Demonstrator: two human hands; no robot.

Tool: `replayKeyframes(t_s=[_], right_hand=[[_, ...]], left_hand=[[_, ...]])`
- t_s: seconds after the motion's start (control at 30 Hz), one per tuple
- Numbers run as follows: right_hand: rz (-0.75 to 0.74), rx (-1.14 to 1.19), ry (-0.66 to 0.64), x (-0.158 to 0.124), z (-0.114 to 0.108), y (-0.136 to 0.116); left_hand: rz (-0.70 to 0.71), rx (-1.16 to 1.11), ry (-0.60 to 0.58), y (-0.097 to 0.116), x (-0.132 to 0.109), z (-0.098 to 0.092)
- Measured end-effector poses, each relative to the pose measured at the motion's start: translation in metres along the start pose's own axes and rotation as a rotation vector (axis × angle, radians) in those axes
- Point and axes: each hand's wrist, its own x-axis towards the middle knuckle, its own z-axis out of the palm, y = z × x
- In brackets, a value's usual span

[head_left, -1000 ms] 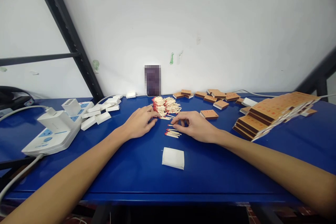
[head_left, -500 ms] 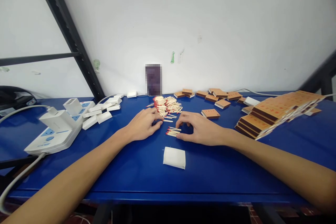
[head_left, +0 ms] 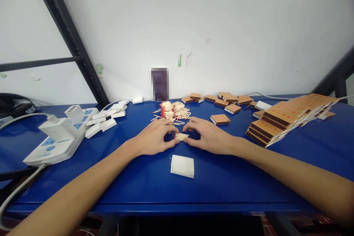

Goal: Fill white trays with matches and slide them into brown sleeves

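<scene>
A small bundle of red-tipped matches (head_left: pixel 181 137) lies on the blue table between my two hands. My left hand (head_left: pixel 156 136) pinches it by the red heads, thumb in front and forefinger behind. At the plain stick ends, my right hand (head_left: pixel 207 136) grips it the same way. Just beyond my fingers is a loose pile of matches (head_left: pixel 175 110), with a few strays along its near side. Closer to me than the bundle, a white matchbox tray (head_left: pixel 182 166) rests on the table; its inside cannot be made out.
Several white trays (head_left: pixel 106 116) lie at the left beside a power strip (head_left: pixel 59 147) with plugs. Brown matchbox covers (head_left: pixel 229 99) are scattered at the back right. A tall stack of covers (head_left: pixel 282 118) stands at the right. A pixelated dark panel (head_left: pixel 159 84) leans on the wall.
My left hand has come from the pile's edge toward me and to the right, onto the match heads. The matches are now gathered closer together between both hands.
</scene>
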Motion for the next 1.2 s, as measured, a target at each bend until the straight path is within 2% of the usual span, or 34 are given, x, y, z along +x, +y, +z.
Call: replayKeyframes(t_s=[0.17,0.33,0.67,1.2], right_hand=[[0.055,0.089,-0.056,0.002,-0.002,-0.003],[0.054,0.097,-0.032,0.003,0.002,-0.002],[-0.007,-0.035,0.009,-0.001,0.005,-0.007],[-0.031,-0.114,0.016,0.000,0.012,-0.005]], left_hand=[[-0.006,-0.039,-0.002,-0.001,0.002,0.003],[0.000,-0.052,-0.015,-0.001,0.003,0.002],[0.015,-0.119,-0.006,0.000,0.004,0.006],[0.089,-0.009,-0.039,0.004,0.004,0.001]])
